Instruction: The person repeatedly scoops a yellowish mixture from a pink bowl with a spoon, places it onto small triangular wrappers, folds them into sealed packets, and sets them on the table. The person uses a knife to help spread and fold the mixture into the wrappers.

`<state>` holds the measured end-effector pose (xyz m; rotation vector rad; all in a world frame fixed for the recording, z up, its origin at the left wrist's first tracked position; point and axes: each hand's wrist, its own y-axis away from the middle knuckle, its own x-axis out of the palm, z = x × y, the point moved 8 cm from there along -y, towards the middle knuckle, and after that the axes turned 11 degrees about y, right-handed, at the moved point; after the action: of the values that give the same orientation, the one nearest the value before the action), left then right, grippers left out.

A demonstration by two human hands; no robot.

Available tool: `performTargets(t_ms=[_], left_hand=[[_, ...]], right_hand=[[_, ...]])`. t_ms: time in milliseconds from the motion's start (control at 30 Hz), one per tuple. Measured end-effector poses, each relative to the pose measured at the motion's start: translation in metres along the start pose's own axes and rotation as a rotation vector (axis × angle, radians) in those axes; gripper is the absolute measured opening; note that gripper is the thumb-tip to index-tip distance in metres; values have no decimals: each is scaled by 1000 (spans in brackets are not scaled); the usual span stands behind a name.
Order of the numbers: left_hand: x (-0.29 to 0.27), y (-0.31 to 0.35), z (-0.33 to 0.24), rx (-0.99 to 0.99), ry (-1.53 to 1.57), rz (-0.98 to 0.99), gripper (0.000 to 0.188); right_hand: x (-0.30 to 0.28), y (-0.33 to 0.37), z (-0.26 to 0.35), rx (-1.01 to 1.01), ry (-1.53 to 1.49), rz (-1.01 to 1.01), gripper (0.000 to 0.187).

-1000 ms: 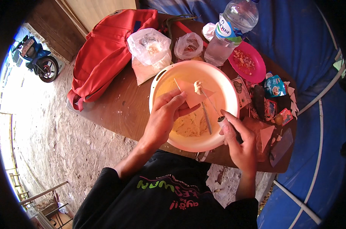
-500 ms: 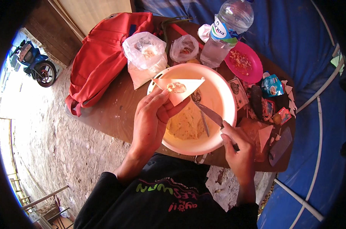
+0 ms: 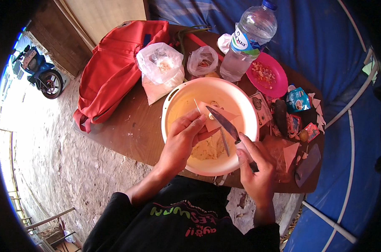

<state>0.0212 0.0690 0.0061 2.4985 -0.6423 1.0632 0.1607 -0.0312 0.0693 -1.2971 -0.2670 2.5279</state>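
A wide cream plastic bowl (image 3: 180, 105) sits on the round wooden table (image 3: 131, 130), with pale grated or mashed stuff (image 3: 207, 149) at its bottom. My left hand (image 3: 184, 140) holds a pale, flat triangular piece (image 3: 217, 115) over the bowl. My right hand (image 3: 255, 172) grips a knife (image 3: 224, 124) by its handle; the blade lies across the piece, pointing up and left.
A red bag (image 3: 115, 67), two clear plastic bags (image 3: 161, 67), a water bottle (image 3: 247, 42), a pink plate (image 3: 268, 75) with chopped bits and small packets (image 3: 297, 101) crowd the table. A blue tarp (image 3: 324, 54) lies to the right and a motorbike (image 3: 41, 73) far left.
My right hand has brought the knife up from the bowl's right side onto the triangular piece. My left hand has drawn the piece a little lower over the bowl.
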Motion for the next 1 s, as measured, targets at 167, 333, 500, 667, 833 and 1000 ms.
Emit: performTargets(t_ms=[167, 333, 500, 667, 833, 1000], left_hand=[[-1, -4, 8, -68, 57, 27, 41], [-7, -10, 11, -231, 396, 91, 37], [-20, -11, 27, -275, 389, -14, 33], [-23, -12, 41, -390, 575, 54, 26], [-27, -11, 55, -451, 657, 60, 21], [-28, -13, 48, -370, 560, -57, 31]], right_hand=[[5, 4, 4, -22, 75, -10, 36], [5, 10, 4, -51, 213, 12, 38], [7, 14, 2, -122, 309, -1, 39], [5, 19, -2, -189, 397, 21, 37], [0, 23, -10, -143, 351, 61, 36], [-9, 22, -8, -166, 288, 106, 34]])
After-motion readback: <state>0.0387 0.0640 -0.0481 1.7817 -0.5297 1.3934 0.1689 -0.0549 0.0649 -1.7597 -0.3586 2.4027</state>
